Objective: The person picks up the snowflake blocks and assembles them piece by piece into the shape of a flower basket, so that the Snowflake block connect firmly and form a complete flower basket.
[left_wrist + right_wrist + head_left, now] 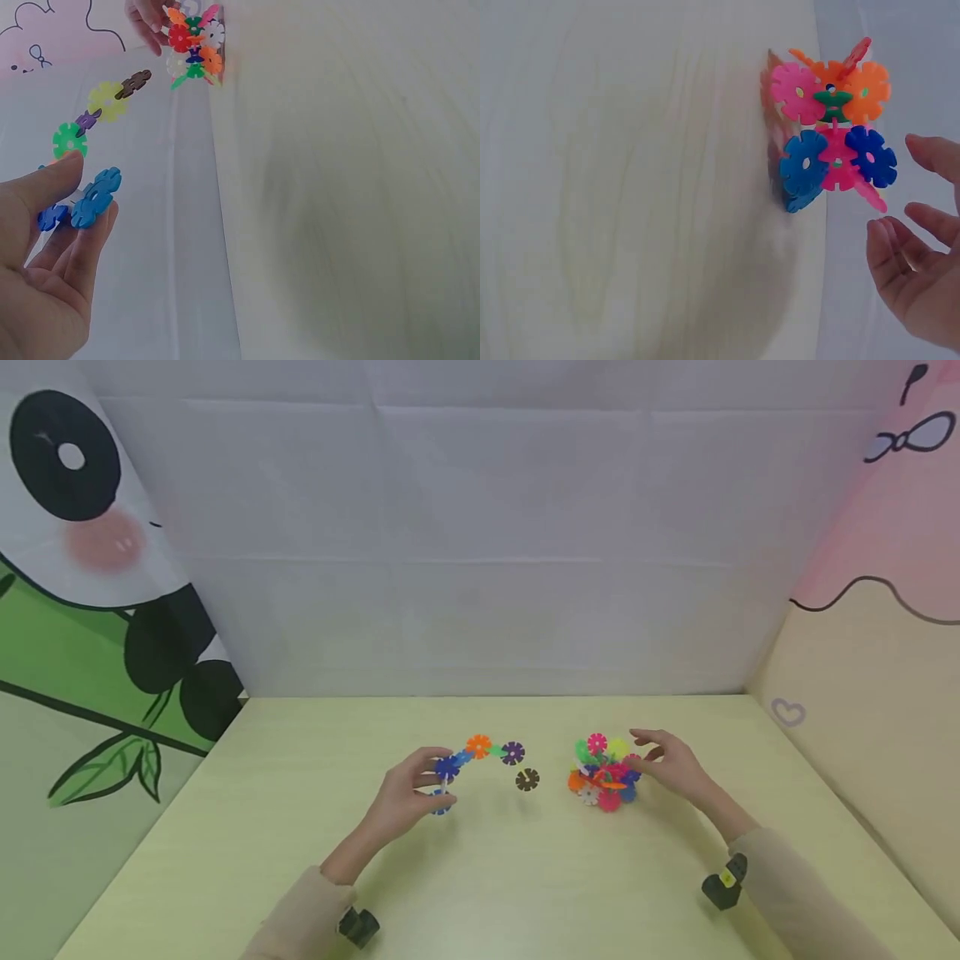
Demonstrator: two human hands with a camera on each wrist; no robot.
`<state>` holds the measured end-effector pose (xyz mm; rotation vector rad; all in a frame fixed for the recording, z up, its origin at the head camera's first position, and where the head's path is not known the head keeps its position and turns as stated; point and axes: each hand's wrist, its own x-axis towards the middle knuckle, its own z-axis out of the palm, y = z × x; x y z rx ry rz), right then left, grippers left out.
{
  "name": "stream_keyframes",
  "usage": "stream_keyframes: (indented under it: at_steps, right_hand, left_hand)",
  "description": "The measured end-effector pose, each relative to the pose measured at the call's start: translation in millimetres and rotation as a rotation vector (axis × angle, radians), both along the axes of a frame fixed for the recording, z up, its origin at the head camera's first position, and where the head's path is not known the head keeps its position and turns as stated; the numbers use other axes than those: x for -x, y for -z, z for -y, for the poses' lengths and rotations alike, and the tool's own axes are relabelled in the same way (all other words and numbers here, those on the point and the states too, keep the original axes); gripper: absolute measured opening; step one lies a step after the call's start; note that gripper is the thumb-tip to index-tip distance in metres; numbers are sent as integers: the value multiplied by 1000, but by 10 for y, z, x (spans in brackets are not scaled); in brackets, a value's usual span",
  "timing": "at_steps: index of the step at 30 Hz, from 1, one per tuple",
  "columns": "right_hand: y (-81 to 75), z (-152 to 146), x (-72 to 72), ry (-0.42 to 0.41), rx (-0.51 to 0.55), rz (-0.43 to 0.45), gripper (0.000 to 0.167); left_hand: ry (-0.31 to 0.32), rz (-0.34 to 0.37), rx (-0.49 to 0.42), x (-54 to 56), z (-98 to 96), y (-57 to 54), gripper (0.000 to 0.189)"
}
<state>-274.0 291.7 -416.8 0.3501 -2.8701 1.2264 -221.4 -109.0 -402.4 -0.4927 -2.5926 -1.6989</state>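
Observation:
A curved chain of interlocking snowflake discs (478, 746) rises from my left hand (408, 793), held clear of the tabletop. Thumb and fingers pinch the chain at its blue end; a light blue disc (96, 198) shows between them in the left wrist view. At the chain's far end hangs a brown disc (527, 779). To the right stands a colourful cluster of joined snowflake discs (609, 777). My right hand (672, 766) is at the cluster's right side, fingers loosely bent. In the right wrist view a gap separates the right hand (919, 255) from the discs.
Both hands are above a pale wood-grain table (480, 893). A white sheet (480, 543) hangs behind its far edge. Panels with cartoon pictures flank it: a black, white and green one (97, 652) on the left, a pink and cream one (885, 693) on the right.

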Motion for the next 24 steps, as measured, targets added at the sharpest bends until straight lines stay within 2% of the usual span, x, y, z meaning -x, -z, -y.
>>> stream_keyframes:
  at_steps: [5,9,16,24]
  right_hand:
    - [76,-7,-7,-48,66,176,67]
    - [93,29,-24,-49,169,254,68]
    - [88,89,-18,-90,248,274,60]
    - [86,456,-69,-192,297,301,57]
  left_hand:
    - [10,30,-32,-15,33,9,53]
    - [7,39,-33,-27,40,8,53]
    - [4,44,-55,-31,47,11,54]
    - [-30,15,-67,32,-77,-129,55]
